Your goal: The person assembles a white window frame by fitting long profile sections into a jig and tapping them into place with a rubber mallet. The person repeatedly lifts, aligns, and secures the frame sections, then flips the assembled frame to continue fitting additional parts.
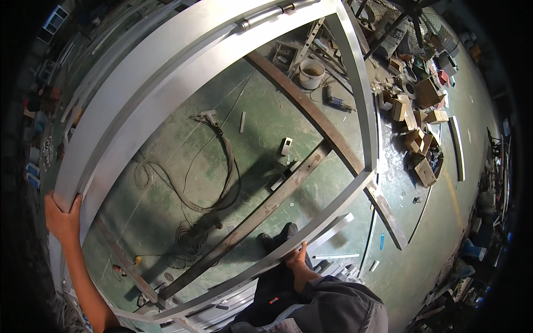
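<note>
A large frame of pale metal profiles (266, 260) spans the view in front of me. At the far left my left hand (63, 216) grips the end of a wide, flat metal profile (112, 95), thumb on its inner edge and fingers over the outer side. My right hand (296, 256) holds the near bar of the frame from below, close to my body. A cylindrical metal fitting (266, 17) is attached along the top profile. Beneath the frame, rusty steel beams (250, 220) meet at an angle, and a short cut piece of metal tube (286, 146) lies on the floor.
A cable (227, 179) with a clamp lies on the green floor (166, 125). A white bucket (311, 74) and a power drill (339, 103) are beyond the rusty beam. Open cardboard boxes (428, 92) clutter the right. Metal profiles (233, 304) lie stacked beside my legs.
</note>
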Demonstrator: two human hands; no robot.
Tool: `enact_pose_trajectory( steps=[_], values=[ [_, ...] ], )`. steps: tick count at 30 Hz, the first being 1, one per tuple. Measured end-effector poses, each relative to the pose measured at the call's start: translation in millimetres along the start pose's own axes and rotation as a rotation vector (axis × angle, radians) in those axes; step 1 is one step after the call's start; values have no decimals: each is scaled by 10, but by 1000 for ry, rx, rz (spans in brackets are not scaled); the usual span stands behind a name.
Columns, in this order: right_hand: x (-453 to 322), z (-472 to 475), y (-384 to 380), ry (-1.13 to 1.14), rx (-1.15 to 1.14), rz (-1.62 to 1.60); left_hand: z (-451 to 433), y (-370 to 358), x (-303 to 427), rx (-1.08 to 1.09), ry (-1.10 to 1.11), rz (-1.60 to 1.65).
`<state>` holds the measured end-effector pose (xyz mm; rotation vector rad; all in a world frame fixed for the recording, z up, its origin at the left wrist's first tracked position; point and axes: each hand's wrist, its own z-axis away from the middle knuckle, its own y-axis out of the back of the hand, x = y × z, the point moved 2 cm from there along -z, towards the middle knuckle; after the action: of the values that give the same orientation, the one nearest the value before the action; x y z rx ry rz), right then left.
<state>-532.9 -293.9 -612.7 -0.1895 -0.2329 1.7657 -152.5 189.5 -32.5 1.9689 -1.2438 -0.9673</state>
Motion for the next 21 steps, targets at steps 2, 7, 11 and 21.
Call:
enact_pose_trajectory(
  steps=[2,7,11,21],
  values=[
    [-46,-219,51,-2,-14,-6,163,-78,-15,37,-21,2],
    [-11,-462,96,-13,16,-46,409,-155,10,42,-69,16],
    [-87,-597,158,-67,-46,0,437,-116,67,47,-60,24],
    [-3359,648,-2731,1162,-45,1399,505,-96,31,46,-123,24]
  ],
)
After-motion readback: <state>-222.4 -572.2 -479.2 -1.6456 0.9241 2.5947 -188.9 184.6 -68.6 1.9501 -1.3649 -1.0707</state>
